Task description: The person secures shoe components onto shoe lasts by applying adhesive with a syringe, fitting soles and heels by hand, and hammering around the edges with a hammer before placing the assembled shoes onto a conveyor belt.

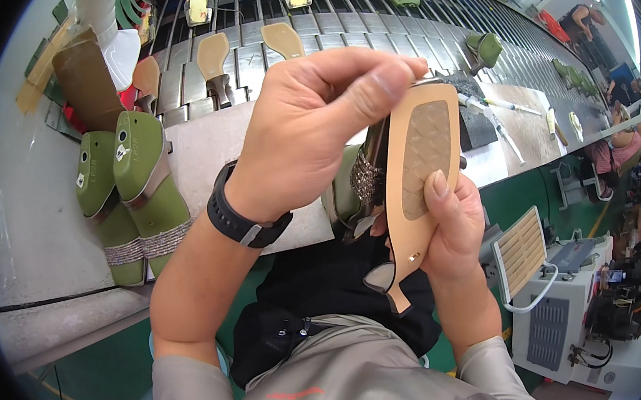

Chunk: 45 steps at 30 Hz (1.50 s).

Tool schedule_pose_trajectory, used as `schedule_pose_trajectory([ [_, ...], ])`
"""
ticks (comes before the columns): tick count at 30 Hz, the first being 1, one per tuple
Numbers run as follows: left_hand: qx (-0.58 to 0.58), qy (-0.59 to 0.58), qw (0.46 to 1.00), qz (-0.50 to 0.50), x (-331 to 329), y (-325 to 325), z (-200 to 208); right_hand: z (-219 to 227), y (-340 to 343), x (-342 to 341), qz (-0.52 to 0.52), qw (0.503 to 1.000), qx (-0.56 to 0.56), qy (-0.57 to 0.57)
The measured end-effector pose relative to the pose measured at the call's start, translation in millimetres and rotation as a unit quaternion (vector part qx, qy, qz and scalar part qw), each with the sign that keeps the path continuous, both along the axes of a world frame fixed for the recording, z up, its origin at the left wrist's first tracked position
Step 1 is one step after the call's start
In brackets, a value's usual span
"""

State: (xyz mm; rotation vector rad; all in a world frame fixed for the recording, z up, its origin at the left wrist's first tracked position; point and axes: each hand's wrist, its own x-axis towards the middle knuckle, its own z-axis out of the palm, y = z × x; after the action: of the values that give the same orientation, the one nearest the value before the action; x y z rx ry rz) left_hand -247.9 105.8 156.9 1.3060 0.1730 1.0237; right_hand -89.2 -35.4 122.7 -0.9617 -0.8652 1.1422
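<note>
Above the lap (305, 278), by the bench (204, 153), I have the sandal (404, 227) clamped in the right hand (454, 226), and I'd brace it firmly while the left hand (310, 135), whose pinch I cannot tell, works lightly at the toe end (435, 96).

The left forearm (202, 288) slants from the near left toward the far right, ending in the left hand (302, 128), whose bent fingers reach rightward with the thumb (369, 99) stretched out alongside. The right forearm (466, 313) points more directly far; the right hand (458, 225), lower and nearer, is in a closed grip, its other fingers mostly hidden behind the thumb side.
</note>
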Motion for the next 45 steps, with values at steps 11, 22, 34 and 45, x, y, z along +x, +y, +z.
schedule_pose_trajectory([
  [11, 0.086, 0.06, 0.994, 0.012, 1, 17, -3, 15, 28, 15, 0.015, 1.0, -0.017, -0.012],
  [22, -0.002, -0.004, 1.0, -0.003, -16, -16, -7, 26, 12, 5, 0.045, 0.996, -0.035, -0.072],
  [34, 0.071, 0.069, 0.987, 0.13, -64, -72, -8, 12, -23, -39, 0.022, 0.918, 0.149, -0.366],
  [45, 0.103, 0.109, 0.962, 0.23, -76, -80, 2, 17, -22, -54, 0.049, 0.911, 0.149, -0.382],
])
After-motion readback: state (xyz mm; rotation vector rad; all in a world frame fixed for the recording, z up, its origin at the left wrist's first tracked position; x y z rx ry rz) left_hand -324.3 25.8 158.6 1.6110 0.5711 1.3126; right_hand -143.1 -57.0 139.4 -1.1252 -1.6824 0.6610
